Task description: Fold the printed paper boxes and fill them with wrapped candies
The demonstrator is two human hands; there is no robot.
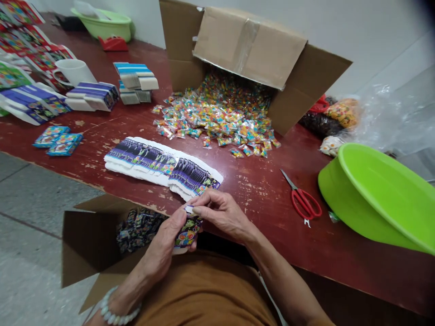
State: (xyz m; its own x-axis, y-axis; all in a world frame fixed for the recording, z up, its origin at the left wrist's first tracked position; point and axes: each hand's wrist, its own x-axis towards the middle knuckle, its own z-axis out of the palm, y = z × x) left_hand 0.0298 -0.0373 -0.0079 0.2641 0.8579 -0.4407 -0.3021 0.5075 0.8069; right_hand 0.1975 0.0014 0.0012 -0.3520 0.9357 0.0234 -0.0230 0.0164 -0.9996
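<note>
I curl the left hand (166, 236) round a boxy, printed cardboard carton (186, 236); the right hand (224, 213), fingers bent, pinches its top.

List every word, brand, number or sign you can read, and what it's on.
Nothing can be read with certainty.
Held box: print too small and blurred.
Carton row: print too small.
Blue boxes: print too blurred.
Candy packets: any print too small.

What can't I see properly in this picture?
All in the head view:
Parts of the small purple box: covered by the left hand and right hand.
The cardboard box's back: behind its taped flap.
The right-hand green bowl's far end: cut off by the right edge.
</note>
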